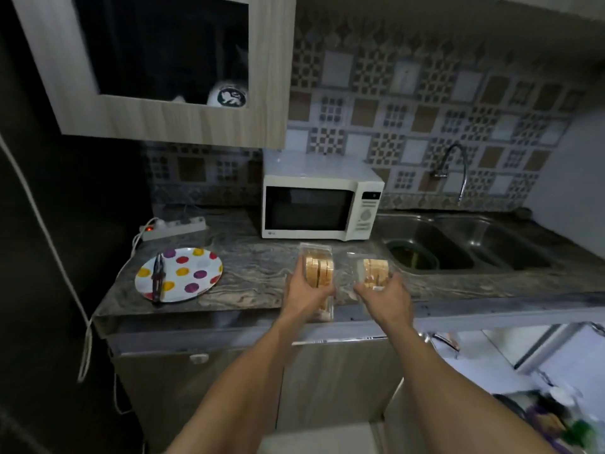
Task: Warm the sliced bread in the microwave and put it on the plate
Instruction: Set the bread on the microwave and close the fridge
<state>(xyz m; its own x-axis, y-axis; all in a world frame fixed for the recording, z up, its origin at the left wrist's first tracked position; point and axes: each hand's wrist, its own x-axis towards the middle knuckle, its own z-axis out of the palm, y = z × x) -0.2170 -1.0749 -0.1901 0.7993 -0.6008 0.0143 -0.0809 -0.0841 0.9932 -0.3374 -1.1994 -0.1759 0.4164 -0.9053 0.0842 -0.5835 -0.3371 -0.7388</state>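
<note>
Two clear plastic packs of sliced bread sit on the grey marbled desk, just near of the closed white microwave [322,208].

Left hand [307,291] has its grip closed around the left bread pack [319,267], long axis running near-far.

Right hand [388,294] is curled on the right bread pack [375,271].

The white polka-dot plate [179,273] lies well left, so the left hand is nearer it.

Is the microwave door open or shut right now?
Shut. The microwave door sits flush with its front, dark window facing out, while both bread packs are on the counter in front.
</note>
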